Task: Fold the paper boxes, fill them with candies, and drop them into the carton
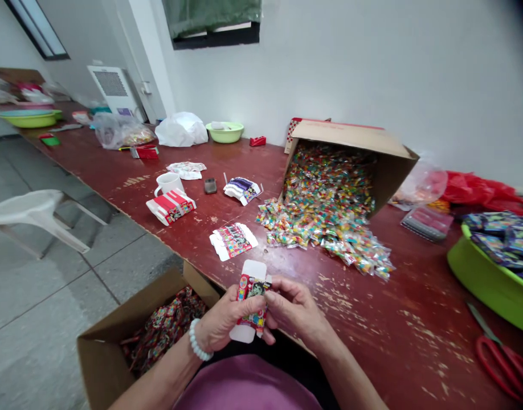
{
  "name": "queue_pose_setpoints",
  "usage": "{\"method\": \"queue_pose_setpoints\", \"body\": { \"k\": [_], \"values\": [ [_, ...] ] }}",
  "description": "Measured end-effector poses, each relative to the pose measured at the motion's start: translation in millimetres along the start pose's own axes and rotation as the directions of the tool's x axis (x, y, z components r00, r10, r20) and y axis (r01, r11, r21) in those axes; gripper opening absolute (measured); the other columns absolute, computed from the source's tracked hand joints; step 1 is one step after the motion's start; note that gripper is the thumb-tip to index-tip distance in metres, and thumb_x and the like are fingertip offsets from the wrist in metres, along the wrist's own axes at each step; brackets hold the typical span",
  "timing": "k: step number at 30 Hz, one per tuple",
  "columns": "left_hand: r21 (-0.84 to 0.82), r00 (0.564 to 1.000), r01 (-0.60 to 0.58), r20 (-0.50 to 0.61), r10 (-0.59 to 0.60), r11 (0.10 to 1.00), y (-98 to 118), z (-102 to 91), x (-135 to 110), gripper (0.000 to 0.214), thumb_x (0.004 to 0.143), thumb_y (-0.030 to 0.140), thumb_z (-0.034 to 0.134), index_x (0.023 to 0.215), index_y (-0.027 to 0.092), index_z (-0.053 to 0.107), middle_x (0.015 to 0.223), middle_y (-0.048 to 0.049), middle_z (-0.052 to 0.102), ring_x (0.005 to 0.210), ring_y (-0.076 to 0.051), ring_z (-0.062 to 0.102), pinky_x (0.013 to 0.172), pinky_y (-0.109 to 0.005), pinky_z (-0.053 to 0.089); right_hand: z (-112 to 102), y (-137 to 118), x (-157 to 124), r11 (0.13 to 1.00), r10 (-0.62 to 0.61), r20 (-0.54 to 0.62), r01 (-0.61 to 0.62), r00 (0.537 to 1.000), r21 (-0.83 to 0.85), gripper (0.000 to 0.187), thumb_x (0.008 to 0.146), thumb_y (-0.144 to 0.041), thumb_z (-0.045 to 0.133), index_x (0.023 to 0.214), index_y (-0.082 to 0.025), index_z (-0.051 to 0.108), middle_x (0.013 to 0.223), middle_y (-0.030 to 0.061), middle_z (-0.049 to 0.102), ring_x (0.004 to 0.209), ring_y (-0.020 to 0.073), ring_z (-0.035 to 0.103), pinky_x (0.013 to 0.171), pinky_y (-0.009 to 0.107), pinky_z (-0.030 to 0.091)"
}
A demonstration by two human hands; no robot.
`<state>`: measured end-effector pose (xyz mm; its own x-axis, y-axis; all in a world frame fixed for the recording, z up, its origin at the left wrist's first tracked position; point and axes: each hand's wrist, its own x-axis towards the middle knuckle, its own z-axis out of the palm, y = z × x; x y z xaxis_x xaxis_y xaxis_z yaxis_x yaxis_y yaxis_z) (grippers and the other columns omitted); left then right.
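A small printed candy box [252, 290], red and white with its end flaps sticking out, is between my hands near the table's front edge. My left hand [227, 319] has its thumb across the front of the box and its fingers behind. My right hand [293, 307] pinches the box's right side with thumb and fingers. Just beyond lies a flat stack of printed boxes [235, 241]. Small clear packets of colourful candy [325, 222] spill onto the table from a tipped cardboard box [355, 139].
Below left, an open carton [101, 364] holds many printed packs. A white mug [170, 183], red boxes [171, 206] and purple boxes [243, 189] stand farther back. Red-handled scissors [501, 364] and a green basin [487, 285] are at right. A white stool [31, 208] stands left.
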<state>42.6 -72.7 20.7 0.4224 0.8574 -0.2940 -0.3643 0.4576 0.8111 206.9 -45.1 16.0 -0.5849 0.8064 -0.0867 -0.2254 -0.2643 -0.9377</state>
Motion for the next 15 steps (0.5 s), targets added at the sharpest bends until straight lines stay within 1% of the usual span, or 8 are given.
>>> {"method": "queue_pose_setpoints", "body": {
  "k": [1, 3, 5, 7, 8, 10, 13, 15],
  "values": [
    [0.027, 1.0, -0.002, -0.015, 0.002, 1.0, -1.2, 1.2, 1.8, 0.03, 0.083, 0.039, 0.069, 0.089, 0.009, 0.07, 0.072, -0.0105, 0.071, 0.06, -0.02, 0.069, 0.059, -0.028, 0.052, -0.7, 3.3, -0.3, 1.0, 0.008, -0.026, -0.008, 1.0, 0.008, 0.039, 0.086, -0.051, 0.064, 0.106, -0.018, 0.064, 0.051, -0.0046, 0.055, 0.039, 0.0116, 0.051, 0.042, 0.023, 0.041],
    [0.09, 0.998, -0.032, -0.042, 0.036, 0.995, -3.1, 2.4, 5.1, 0.031, 0.082, 0.039, 0.071, 0.09, 0.01, 0.07, 0.078, -0.0103, 0.072, 0.067, -0.019, 0.068, 0.064, -0.027, 0.052, -3.2, 7.0, 0.7, 0.999, -0.031, -0.139, 0.024, 0.99, -0.049, 0.034, 0.085, -0.049, 0.065, 0.096, -0.017, 0.066, 0.055, -0.0029, 0.059, 0.042, 0.0105, 0.051, 0.044, 0.022, 0.041],
    [0.193, 0.988, -0.097, -0.101, 0.118, 0.976, -4.5, 2.8, 7.1, 0.029, 0.08, 0.036, 0.073, 0.096, 0.012, 0.069, 0.09, -0.009, 0.072, 0.081, -0.019, 0.067, 0.074, -0.027, 0.052, -6.5, 7.0, 1.9, 0.982, -0.121, -0.258, 0.078, 0.959, -0.172, 0.03, 0.084, -0.047, 0.067, 0.086, -0.017, 0.067, 0.065, -0.0003, 0.064, 0.052, 0.0113, 0.055, 0.051, 0.023, 0.044],
    [0.311, 0.952, -0.174, -0.19, 0.24, 0.935, -5.5, 3.6, 7.1, 0.031, 0.077, 0.032, 0.076, 0.101, 0.015, 0.065, 0.099, -0.0076, 0.07, 0.092, -0.02, 0.066, 0.082, -0.029, 0.051, -9.6, 5.2, 2.3, 0.952, -0.207, -0.317, 0.116, 0.925, -0.284, 0.028, 0.086, -0.044, 0.065, 0.081, -0.017, 0.068, 0.072, 0.0012, 0.067, 0.06, 0.0128, 0.057, 0.058, 0.024, 0.045],
    [0.357, 0.928, -0.195, -0.235, 0.29, 0.913, -5.9, 4.7, 6.4, 0.035, 0.077, 0.03, 0.077, 0.105, 0.017, 0.063, 0.1, -0.0067, 0.07, 0.092, -0.02, 0.065, 0.082, -0.03, 0.052, -10.6, 4.5, 2.1, 0.943, -0.225, -0.328, 0.121, 0.917, -0.309, 0.026, 0.087, -0.043, 0.064, 0.082, -0.017, 0.068, 0.074, 0.0017, 0.068, 0.062, 0.0135, 0.058, 0.059, 0.024, 0.046],
    [0.398, 0.891, -0.217, -0.293, 0.347, 0.892, -6.1, 8.6, 3.7, 0.049, 0.076, 0.029, 0.076, 0.12, 0.021, 0.054, 0.094, -0.004, 0.069, 0.083, -0.019, 0.066, 0.076, -0.029, 0.053, -11.6, 4.8, 1.4, 0.948, -0.225, -0.356, 0.119, 0.907, -0.296, 0.024, 0.087, -0.041, 0.064, 0.095, -0.019, 0.066, 0.078, 0.0019, 0.069, 0.066, 0.0148, 0.061, 0.062, 0.025, 0.048],
    [0.386, 0.887, -0.223, -0.301, 0.35, 0.895, -4.9, 17.5, -0.5, 0.07, 0.078, 0.027, 0.074, 0.139, 0.027, 0.04, 0.092, -0.0026, 0.068, 0.074, -0.017, 0.065, 0.069, -0.028, 0.053, -11.0, 9.9, 1.0, 0.964, -0.223, -0.419, 0.135, 0.88, -0.229, 0.038, 0.085, -0.04, 0.066, 0.117, -0.022, 0.056, 0.08, 0.0006, 0.069, 0.069, 0.0164, 0.063, 0.064, 0.027, 0.05],
    [0.373, 0.882, -0.229, -0.31, 0.354, 0.899, -3.9, 22.0, -1.4, 0.069, 0.077, 0.025, 0.074, 0.14, 0.028, 0.044, 0.099, -0.0045, 0.068, 0.078, -0.018, 0.065, 0.07, -0.027, 0.053, -10.8, 13.3, 1.3, 0.962, -0.247, -0.421, 0.17, 0.873, -0.213, 0.038, 0.085, -0.04, 0.066, 0.117, -0.023, 0.055, 0.081, 0.0004, 0.068, 0.069, 0.0163, 0.063, 0.064, 0.027, 0.05]
  ]
}}
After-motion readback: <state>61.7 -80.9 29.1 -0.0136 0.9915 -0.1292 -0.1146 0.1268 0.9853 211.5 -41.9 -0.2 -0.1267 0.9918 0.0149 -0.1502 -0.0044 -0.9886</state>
